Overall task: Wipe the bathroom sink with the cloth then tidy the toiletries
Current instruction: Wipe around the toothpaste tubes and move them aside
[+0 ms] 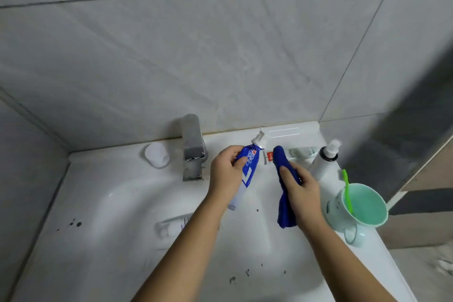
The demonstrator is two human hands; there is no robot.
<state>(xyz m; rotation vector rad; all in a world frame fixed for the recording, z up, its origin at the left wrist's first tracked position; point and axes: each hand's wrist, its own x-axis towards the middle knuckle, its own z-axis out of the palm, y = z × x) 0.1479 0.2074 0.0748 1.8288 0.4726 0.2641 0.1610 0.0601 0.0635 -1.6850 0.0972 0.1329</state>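
the left hand (pixel 226 169) is closed around a blue toothpaste tube (pixel 250 163), thumb across its front, holding it lifted above the far side of the sink (pixel 105 216) with the white cap pointing toward the far wall. the right hand (pixel 300 193) grips the blue cloth (pixel 285 208), which is bunched into a roll; one end sticks up past the fingers toward the far ledge and the other hangs down over the basin.

judging by what lies here, the wiping is not finished. dark specks sit on the white surface at the near left, more along the near edge, and one small one between the two arms. the cloth is off the surface at this moment, not pressed to it.

the tidying looks barely begun or mixed in with the wiping: a tube lies flat in the basin just left of the left forearm, and another tube with a red label rests on the far ledge behind the cloth. a white pump bottle (pixel 324 159) leans at the right, near a green cup (pixel 360 206) that holds a green toothbrush (pixel 347 191) upright. a small white cup (pixel 157 154) stands left of the faucet (pixel 193 147).

so what is left, as i read it: clear the remaining specks, then set the loose tubes somewhere orderly, probably by the green cup.
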